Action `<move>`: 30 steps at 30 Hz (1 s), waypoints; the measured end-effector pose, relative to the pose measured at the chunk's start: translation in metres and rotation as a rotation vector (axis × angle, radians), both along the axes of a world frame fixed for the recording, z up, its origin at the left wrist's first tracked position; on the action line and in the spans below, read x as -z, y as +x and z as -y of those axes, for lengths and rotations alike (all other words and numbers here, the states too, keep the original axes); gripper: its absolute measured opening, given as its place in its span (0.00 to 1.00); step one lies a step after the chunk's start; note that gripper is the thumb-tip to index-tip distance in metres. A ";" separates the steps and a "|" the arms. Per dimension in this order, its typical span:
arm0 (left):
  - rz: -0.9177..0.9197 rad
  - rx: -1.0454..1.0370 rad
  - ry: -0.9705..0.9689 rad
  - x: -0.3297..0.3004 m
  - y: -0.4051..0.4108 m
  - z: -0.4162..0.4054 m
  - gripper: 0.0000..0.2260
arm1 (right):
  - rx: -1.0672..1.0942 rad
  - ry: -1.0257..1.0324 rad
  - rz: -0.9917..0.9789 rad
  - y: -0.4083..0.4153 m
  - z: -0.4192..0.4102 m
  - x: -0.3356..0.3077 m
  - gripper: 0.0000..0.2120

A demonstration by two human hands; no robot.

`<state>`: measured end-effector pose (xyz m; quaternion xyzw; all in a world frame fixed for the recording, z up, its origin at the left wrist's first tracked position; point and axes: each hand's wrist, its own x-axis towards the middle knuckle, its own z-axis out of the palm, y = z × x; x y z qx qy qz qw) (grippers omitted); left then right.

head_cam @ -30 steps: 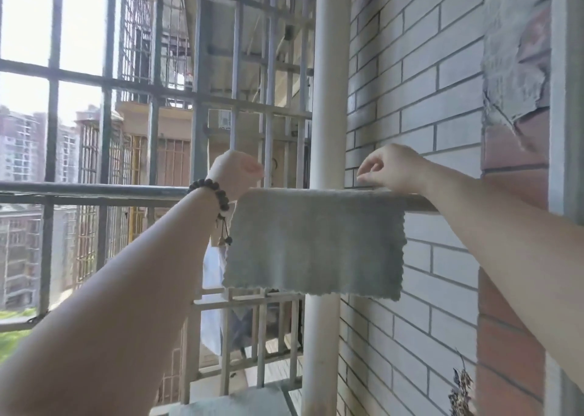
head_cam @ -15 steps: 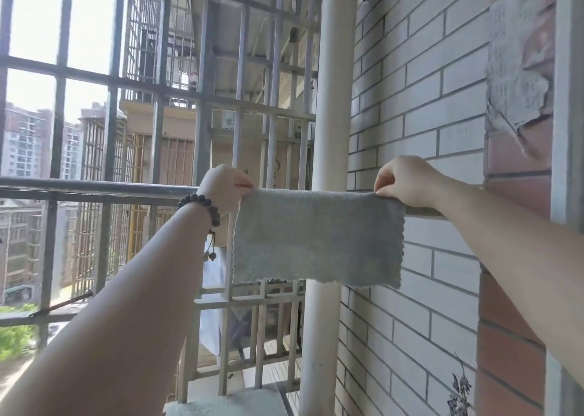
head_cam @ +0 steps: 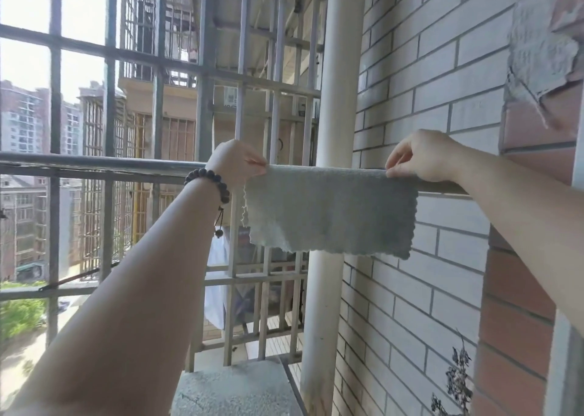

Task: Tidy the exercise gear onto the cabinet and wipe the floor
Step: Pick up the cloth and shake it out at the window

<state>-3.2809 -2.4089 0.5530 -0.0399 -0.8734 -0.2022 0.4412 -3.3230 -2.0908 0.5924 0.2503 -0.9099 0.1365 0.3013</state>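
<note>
Both hands have shifted outward along the rail [head_cam: 94, 165]: left hand [head_cam: 235, 162] and right hand [head_cam: 420, 156] pinch cloth [head_cam: 328, 210] corners; probably hanging it to dry after wiping.

A single head-worn wide-angle view looks forward at about rail height, close to the horizontal metal rail [head_cam: 94, 164] crossing mid-frame, with the window bars [head_cam: 109, 99] at left and the brick wall [head_cam: 426, 67] at right.

A cloth [head_cam: 328, 208] is draped over a rail [head_cam: 94, 164]. Behind it, a pipe [head_cam: 335, 83] is set beside a brick wall [head_cam: 426, 67].
</note>
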 end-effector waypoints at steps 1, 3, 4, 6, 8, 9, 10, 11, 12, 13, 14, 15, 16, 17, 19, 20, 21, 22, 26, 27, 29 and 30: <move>-0.018 -0.001 0.010 0.000 -0.001 -0.001 0.08 | 0.002 0.009 -0.003 -0.001 -0.001 0.001 0.03; -0.068 -0.008 0.047 0.000 -0.004 -0.001 0.07 | -0.007 -0.017 -0.038 -0.004 -0.001 0.003 0.02; -0.096 -0.021 0.063 0.000 -0.007 -0.001 0.06 | -0.014 -0.038 -0.064 -0.003 -0.001 0.004 0.02; -0.128 -0.057 0.091 0.000 -0.014 -0.001 0.06 | -0.014 -0.091 -0.126 -0.005 0.002 0.006 0.03; -0.124 -0.138 0.104 -0.002 -0.020 -0.003 0.07 | 0.006 -0.131 -0.178 -0.008 0.006 0.009 0.04; -0.129 -0.180 0.101 -0.002 -0.022 -0.003 0.07 | 0.015 -0.142 -0.187 -0.009 0.007 0.011 0.05; -0.147 -0.200 0.098 -0.001 -0.024 -0.004 0.08 | 0.019 -0.144 -0.183 -0.010 0.008 0.013 0.05; -0.170 -0.182 0.102 0.000 -0.024 -0.004 0.08 | 0.015 -0.141 -0.170 -0.010 0.009 0.015 0.05; -0.181 -0.135 0.110 0.003 -0.024 -0.004 0.07 | 0.001 -0.135 -0.154 -0.009 0.009 0.017 0.05; -0.180 -0.084 0.109 0.006 -0.023 -0.004 0.07 | -0.018 -0.125 -0.142 -0.007 0.009 0.019 0.05; -0.169 -0.044 0.100 0.009 -0.022 -0.004 0.07 | -0.035 -0.114 -0.135 -0.005 0.009 0.020 0.06; -0.150 -0.021 0.092 0.012 -0.022 -0.003 0.08 | -0.046 -0.105 -0.131 -0.003 0.009 0.020 0.06; -0.133 -0.012 0.085 0.013 -0.020 -0.003 0.08 | -0.050 -0.101 -0.127 -0.002 0.009 0.020 0.06; -0.126 -0.009 0.084 0.015 -0.019 -0.002 0.08 | -0.048 -0.100 -0.126 -0.002 0.009 0.020 0.06; -0.183 -0.009 0.134 0.019 -0.013 -0.003 0.08 | -0.030 -0.124 -0.140 -0.001 0.009 0.022 0.06; -0.251 -0.017 0.192 0.023 -0.009 -0.003 0.08 | -0.020 -0.172 -0.170 -0.001 0.008 0.024 0.06; -0.326 -0.029 0.272 0.029 -0.005 -0.003 0.07 | -0.016 -0.250 -0.223 0.001 0.007 0.028 0.06; -0.383 -0.042 0.362 0.038 -0.001 -0.003 0.06 | -0.016 -0.347 -0.286 0.004 0.005 0.033 0.07; -0.299 -0.041 0.661 0.085 0.004 0.004 0.06 | -0.015 -0.675 -0.324 0.017 -0.002 0.075 0.08; -0.225 -0.027 0.725 0.097 0.004 0.005 0.08 | -0.007 -0.721 -0.268 0.017 -0.003 0.088 0.08; -0.080 0.049 0.819 0.116 0.004 0.004 0.12 | 0.035 -0.775 -0.157 0.013 -0.001 0.112 0.10; -0.030 0.093 0.839 0.123 0.003 0.002 0.13 | 0.048 -0.797 -0.093 0.009 0.000 0.122 0.13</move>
